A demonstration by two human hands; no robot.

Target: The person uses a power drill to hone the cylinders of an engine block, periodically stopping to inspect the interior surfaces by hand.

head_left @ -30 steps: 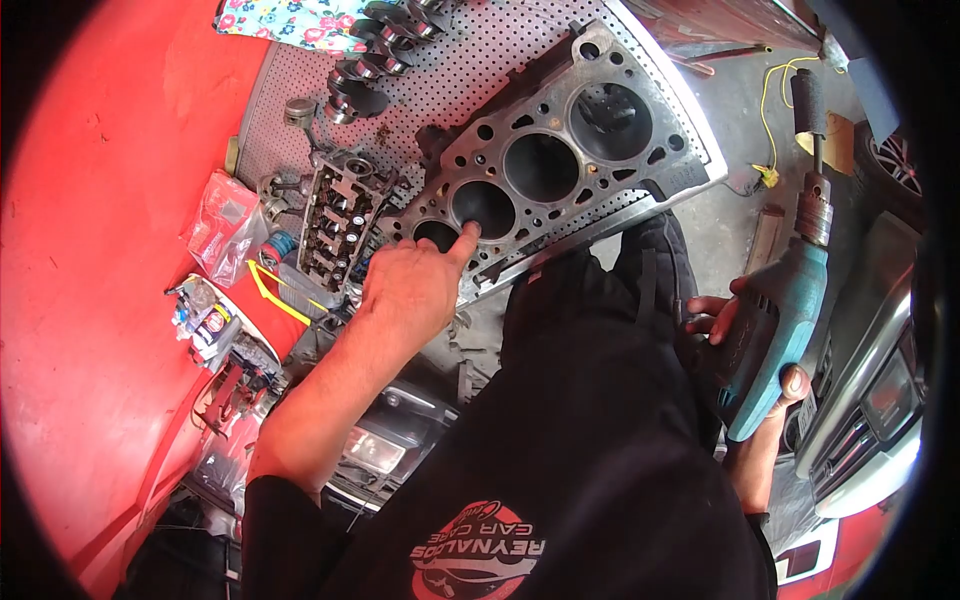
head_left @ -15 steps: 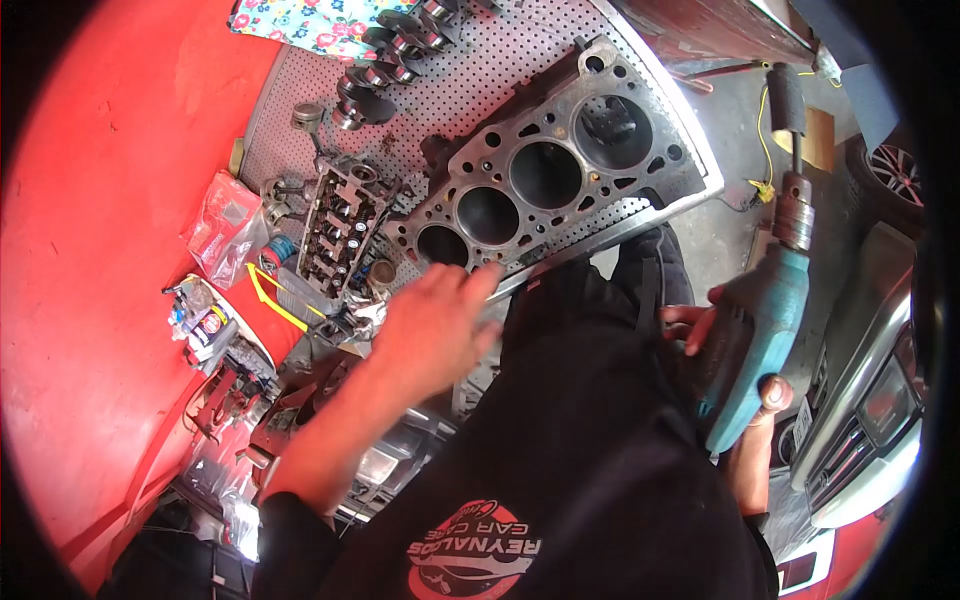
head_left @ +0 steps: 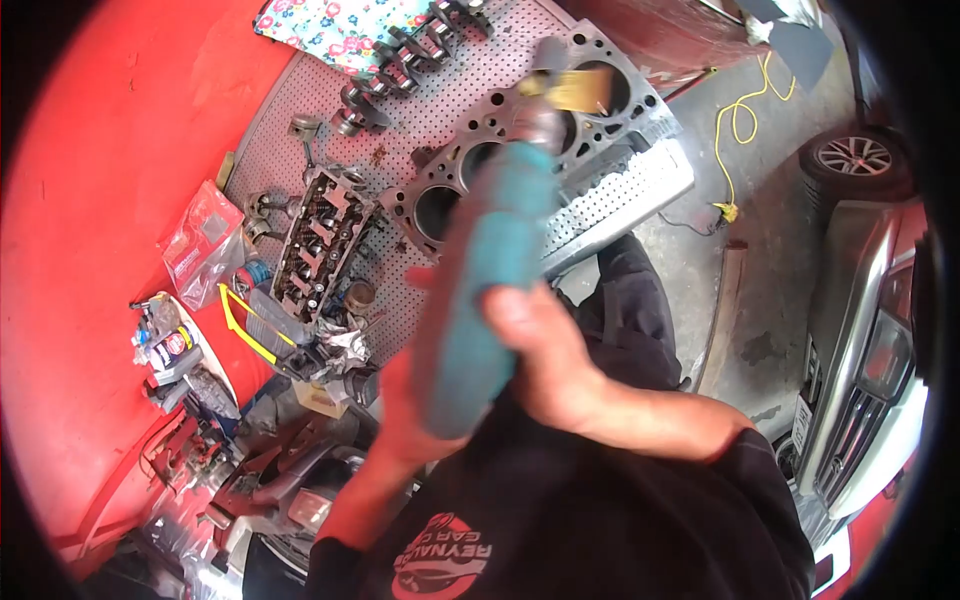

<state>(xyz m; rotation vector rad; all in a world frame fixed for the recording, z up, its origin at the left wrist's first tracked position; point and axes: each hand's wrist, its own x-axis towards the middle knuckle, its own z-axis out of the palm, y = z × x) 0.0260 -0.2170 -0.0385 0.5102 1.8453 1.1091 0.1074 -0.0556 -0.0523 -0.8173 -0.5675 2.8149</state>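
Both my hands are on a teal power drill (head_left: 490, 260), blurred by motion and tilted over the engine block (head_left: 400, 205). My left hand (head_left: 405, 405) wraps its lower left side, most fingers hidden behind it. My right hand (head_left: 545, 345) grips the right side, thumb on the housing. From the metal chuck (head_left: 537, 122) a shaft leads to a dark cylindrical end (head_left: 549, 55), with a tan flap (head_left: 582, 90) beside it. These overlap the block's bores in view; whether they touch it, I cannot tell.
On the perforated table (head_left: 290, 95) are a crankshaft (head_left: 400, 60), a floral cloth (head_left: 325, 30), a cylinder head (head_left: 322, 240) and pistons. A red surface spans the left. Right are a yellow cord (head_left: 725, 150), a wheel (head_left: 853, 156) and a vehicle front (head_left: 850, 350).
The drill has swung left from my right side to over the block. My left hand, empty before near the block's lower bore, has come onto the drill. The view has shifted slightly.
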